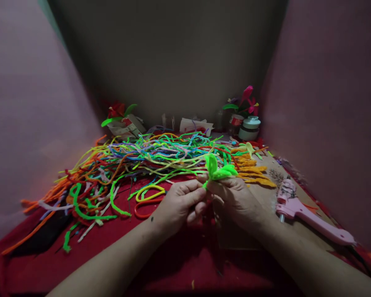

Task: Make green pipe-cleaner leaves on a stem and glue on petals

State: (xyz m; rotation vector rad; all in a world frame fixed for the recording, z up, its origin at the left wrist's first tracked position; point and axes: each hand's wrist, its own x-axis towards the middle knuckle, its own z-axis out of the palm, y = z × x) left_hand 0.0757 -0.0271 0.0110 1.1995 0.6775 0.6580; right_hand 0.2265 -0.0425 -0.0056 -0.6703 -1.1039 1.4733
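Observation:
A bright green leafy piece (212, 168), fuzzy like pipe cleaner, stands up between my two hands at the middle of the view. My left hand (184, 202) pinches its lower stem between thumb and finger. From the right, my right hand (235, 196) grips the base of the leaves, its fingers close against those of my left. Behind the hands lies a large tangled pile of coloured pipe cleaners (160, 154). Scissors with yellow and red handles (150, 193) rest just left of my left hand.
A pink glue gun (315, 222) lies on the brown cardboard (266, 200) at right, near several orange fuzzy pieces (255, 175). Jars (250, 128) and fuzzy flowers (250, 99) stand at the back right. A black item (41, 235) lies at left on the red cloth (105, 249).

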